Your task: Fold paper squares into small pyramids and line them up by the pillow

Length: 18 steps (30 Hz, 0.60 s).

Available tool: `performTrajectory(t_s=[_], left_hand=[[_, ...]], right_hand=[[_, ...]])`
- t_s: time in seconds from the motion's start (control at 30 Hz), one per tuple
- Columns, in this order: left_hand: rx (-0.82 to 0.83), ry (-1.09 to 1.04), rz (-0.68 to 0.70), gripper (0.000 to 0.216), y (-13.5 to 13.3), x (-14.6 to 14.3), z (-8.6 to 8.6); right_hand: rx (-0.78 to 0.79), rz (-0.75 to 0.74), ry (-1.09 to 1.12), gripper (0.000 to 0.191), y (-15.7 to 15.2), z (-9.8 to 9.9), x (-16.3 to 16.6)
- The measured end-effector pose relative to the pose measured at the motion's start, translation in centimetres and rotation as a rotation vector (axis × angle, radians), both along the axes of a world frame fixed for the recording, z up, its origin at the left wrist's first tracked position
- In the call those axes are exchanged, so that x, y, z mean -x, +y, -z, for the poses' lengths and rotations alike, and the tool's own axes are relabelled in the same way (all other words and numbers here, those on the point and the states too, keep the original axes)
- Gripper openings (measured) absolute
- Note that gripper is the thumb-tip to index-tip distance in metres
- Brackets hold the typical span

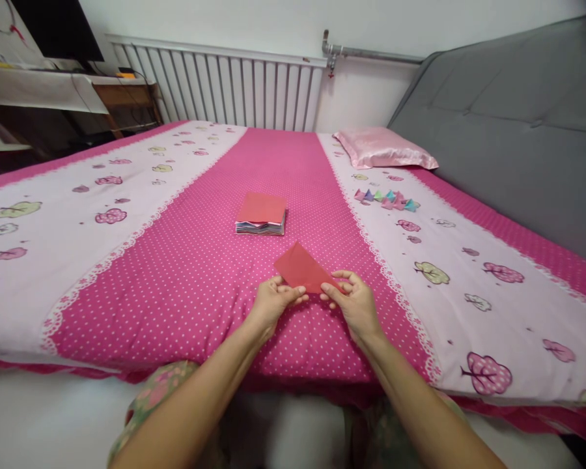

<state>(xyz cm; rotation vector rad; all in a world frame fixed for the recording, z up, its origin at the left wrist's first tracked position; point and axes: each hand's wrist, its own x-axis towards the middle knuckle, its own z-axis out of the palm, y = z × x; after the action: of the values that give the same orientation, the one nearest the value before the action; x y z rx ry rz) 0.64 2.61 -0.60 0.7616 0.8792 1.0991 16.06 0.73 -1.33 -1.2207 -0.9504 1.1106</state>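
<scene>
A sheet of red paper [303, 268], apparently folded, is held up over the near part of the bed. My left hand [275, 301] pinches its lower left edge, thumb on top. At the lower right corner, my right hand [352, 303] grips the same paper between thumb and fingers. Beyond the hands lies a stack of square paper [261, 210], red on top with many coloured layers showing at its front side. Small folded paper pieces [393, 200] in pink, purple, green and blue sit in a cluster to the right.
The bed [215, 273] has a pink dotted cover with white printed bands. A pink pillow [385, 148] rests by the grey headboard [512, 117]. Behind stand a white radiator [224, 85] and a desk [122, 91] with a dark monitor [58, 29].
</scene>
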Motion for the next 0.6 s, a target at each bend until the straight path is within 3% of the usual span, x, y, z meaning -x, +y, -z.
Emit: performTrajectory(t_s=[0.2, 0.6], left_hand=[[-0.054, 0.05, -0.06, 0.034, 0.7, 0.6, 0.3], [-0.04, 0.054, -0.088, 0.029, 0.8, 1.2, -1.1]], right_hand=[[0.081, -0.08, 0.066, 0.042, 0.2, -0.4, -0.1], [0.176, -0.248, 0.161, 0.04, 0.3, -1.2, -0.9]])
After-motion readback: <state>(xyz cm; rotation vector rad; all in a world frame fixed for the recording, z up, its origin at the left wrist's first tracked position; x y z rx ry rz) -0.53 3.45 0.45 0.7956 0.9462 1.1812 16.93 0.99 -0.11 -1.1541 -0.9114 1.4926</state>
